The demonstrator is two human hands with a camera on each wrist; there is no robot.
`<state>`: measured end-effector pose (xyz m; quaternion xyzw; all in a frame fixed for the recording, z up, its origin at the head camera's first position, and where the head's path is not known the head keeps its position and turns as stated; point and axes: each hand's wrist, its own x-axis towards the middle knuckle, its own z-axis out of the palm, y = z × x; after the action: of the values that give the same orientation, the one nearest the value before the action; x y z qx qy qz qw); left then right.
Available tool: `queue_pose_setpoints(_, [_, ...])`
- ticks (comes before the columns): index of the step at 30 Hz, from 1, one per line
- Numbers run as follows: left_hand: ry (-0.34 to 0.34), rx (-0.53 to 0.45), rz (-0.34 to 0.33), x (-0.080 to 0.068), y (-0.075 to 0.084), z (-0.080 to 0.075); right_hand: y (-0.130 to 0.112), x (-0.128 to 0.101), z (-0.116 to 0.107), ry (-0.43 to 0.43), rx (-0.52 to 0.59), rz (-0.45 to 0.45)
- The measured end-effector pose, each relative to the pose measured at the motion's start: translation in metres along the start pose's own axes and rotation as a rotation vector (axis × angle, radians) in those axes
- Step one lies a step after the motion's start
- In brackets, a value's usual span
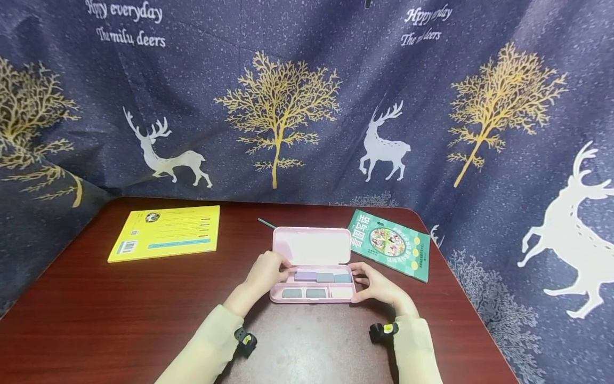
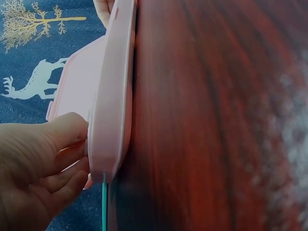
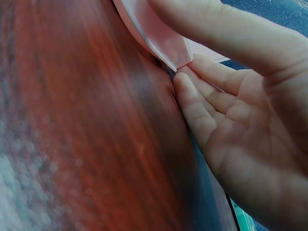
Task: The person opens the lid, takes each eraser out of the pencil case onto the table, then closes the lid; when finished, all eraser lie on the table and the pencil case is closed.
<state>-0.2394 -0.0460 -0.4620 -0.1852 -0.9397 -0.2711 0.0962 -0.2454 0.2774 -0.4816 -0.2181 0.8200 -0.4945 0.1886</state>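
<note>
A pink pencil case lies on the table with its lid raised. In its back compartment a purple block, a grey block and a blue block sit in a row. Two grey-green blocks and a whitish piece occupy the front. At the left end my left hand reaches over the wall, fingertips beside the purple block; what they pinch, if anything, is hidden. My right hand grips the right end; in the right wrist view, its thumb and fingers touch the corner.
A yellow book lies at the back left of the brown table. Right of the case is a green book. Behind the lid's left corner a thin green stick lies on the table. A patterned dark blue cloth hangs behind.
</note>
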Motion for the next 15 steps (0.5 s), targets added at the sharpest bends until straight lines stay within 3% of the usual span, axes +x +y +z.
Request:
queue_pose_setpoints(8, [-0.067,0.046,-0.045,0.0022,0.0001,0.0009,0.0007,0.0006,-0.0004,0.001,0.002,0.003])
queue_pose_setpoints(15, [-0.051,0.052,-0.033,0.0019,0.0009,0.0015,0.0000,-0.0002,0.0003,0.003,0.011,0.004])
